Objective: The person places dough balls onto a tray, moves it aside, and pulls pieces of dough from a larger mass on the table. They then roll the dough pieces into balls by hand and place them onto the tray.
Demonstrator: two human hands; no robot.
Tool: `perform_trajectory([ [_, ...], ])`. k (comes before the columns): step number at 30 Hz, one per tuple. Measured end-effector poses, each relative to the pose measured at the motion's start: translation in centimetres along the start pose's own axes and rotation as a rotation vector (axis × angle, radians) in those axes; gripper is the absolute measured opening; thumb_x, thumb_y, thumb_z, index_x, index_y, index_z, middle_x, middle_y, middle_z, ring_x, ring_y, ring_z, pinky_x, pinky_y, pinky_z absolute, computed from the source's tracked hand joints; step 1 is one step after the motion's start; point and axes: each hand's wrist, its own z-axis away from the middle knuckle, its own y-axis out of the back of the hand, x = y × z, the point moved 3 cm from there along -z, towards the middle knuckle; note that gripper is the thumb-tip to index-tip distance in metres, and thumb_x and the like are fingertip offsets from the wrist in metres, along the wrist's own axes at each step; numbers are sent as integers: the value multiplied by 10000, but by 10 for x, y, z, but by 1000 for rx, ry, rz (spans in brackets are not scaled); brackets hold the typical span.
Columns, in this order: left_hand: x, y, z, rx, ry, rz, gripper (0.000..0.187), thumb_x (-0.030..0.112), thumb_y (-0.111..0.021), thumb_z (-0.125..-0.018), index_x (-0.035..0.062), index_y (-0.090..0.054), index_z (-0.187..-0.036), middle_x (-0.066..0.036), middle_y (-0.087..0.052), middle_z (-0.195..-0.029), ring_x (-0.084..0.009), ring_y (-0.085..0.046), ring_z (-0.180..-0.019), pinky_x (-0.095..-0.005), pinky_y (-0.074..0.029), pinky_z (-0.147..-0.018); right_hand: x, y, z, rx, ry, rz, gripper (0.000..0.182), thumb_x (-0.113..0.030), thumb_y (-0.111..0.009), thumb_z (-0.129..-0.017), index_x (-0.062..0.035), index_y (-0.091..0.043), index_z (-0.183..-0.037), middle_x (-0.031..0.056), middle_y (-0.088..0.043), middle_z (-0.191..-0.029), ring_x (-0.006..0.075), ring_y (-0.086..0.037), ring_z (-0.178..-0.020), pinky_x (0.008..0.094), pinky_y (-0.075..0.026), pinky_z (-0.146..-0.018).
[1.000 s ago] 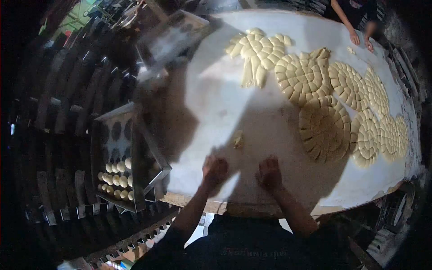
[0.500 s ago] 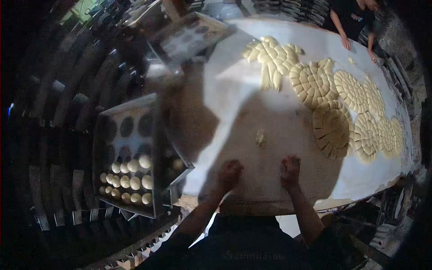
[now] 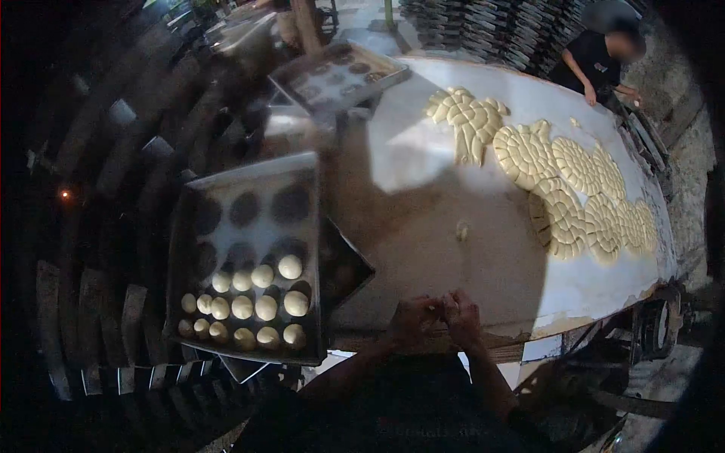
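Observation:
Close to the table's front edge, my left hand [image 3: 414, 321] and my right hand [image 3: 461, 317] meet in front of my body. Both have curled fingers. A tiny pale spot shows between them, but shadow hides what they hold, if anything. Beyond the hands, a small piece of dough [image 3: 462, 230] lies on the shaded part of the table [image 3: 423, 260]. To the left, a metal tray [image 3: 316, 249] holds rows of round dough balls [image 3: 265, 307] in its near half. Dark round marks cover its far half.
Cut dough pieces [image 3: 521, 155] lie in round, spiral-like clusters across the table's right side. Another tray [image 3: 340, 75] rests at the far left. A person [image 3: 593, 64] in dark clothes is at the far right edge. Stacked dark slats [image 3: 498, 34] stand behind.
My hands have come together from well apart. The view has turned left, bringing the near tray further in. The other person's hand has lifted off the table edge.

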Motion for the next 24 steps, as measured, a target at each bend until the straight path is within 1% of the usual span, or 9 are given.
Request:
perform_trajectory([
  [2,8,-6,-2,-30,53,221,253,174,-556,-885,30,-578,-1091,-129,-616,-1024,-209,-644,-802,-333,-520,-678,9,8,2,196,-24,-74,370,-341,-459,-928,12,-568,-914,158,-600,-746,231,-600,-724,340,-469,-641],
  [4,12,-18,-13,11,-165,-11,247,160,-534,-893,1,-560,-1080,-132,-611,-987,-226,-644,-784,-337,-522,-654,22,17,-1,234,58,-59,340,-324,-478,-920,8,-542,-892,158,-589,-710,235,-601,-683,346,-468,-612],
  [8,29,-49,-45,-25,-4,-162,235,157,-475,-918,-12,-531,-1072,-147,-593,-940,-273,-622,-786,-383,-502,-679,22,61,-2,335,221,150,291,-279,-521,-901,-1,-474,-831,162,-547,-610,275,-597,-564,365,-458,-522],
  [10,57,-68,-61,-118,-26,-378,206,137,-406,-937,-11,-523,-1018,-164,-569,-887,-335,-578,-801,-443,-465,-721,45,84,-2,378,282,161,283,-266,-520,-901,-2,-466,-812,164,-539,-600,295,-588,-539,372,-448,-496],
  [14,33,-105,-93,-339,-106,-352,213,98,-437,-888,9,-489,-1075,-204,-544,-943,-376,-585,-840,-449,-486,-662,104,143,-20,532,266,308,297,-279,-508,-901,-1,-460,-808,169,-552,-614,350,-575,-533,409,-437,-485],
  [16,18,-88,-121,-178,-65,-533,243,155,-437,-901,12,-473,-1094,-218,-534,-1037,-399,-559,-917,-476,-474,-707,124,165,-31,427,128,275,243,-242,-512,-898,-12,-476,-828,168,-549,-670,324,-574,-600,401,-440,-535],
  [18,-13,-64,-162,152,57,-584,359,300,-448,-919,21,-447,-1144,-237,-496,-1034,-406,-536,-812,-498,-450,-695,139,171,-45,298,1,250,188,-204,-516,-895,-24,-492,-848,167,-546,-725,297,-572,-667,393,-443,-585],
  [21,-25,-72,-147,95,364,-936,473,305,-448,-909,4,-394,-1271,-289,-487,-1128,-435,-527,-978,-516,-427,-821,147,154,-56,177,213,368,197,-196,-547,-861,-2,-518,-875,207,-548,-838,327,-555,-841,445,-432,-745],
  [24,-38,-92,-87,-77,254,-1065,596,344,-529,-853,102,-334,-1361,-285,-495,-1102,-404,-515,-1015,-512,-414,-887,152,149,-25,390,732,761,242,-224,-572,-824,10,-537,-875,233,-536,-901,365,-506,-921,511,-366,-863],
])
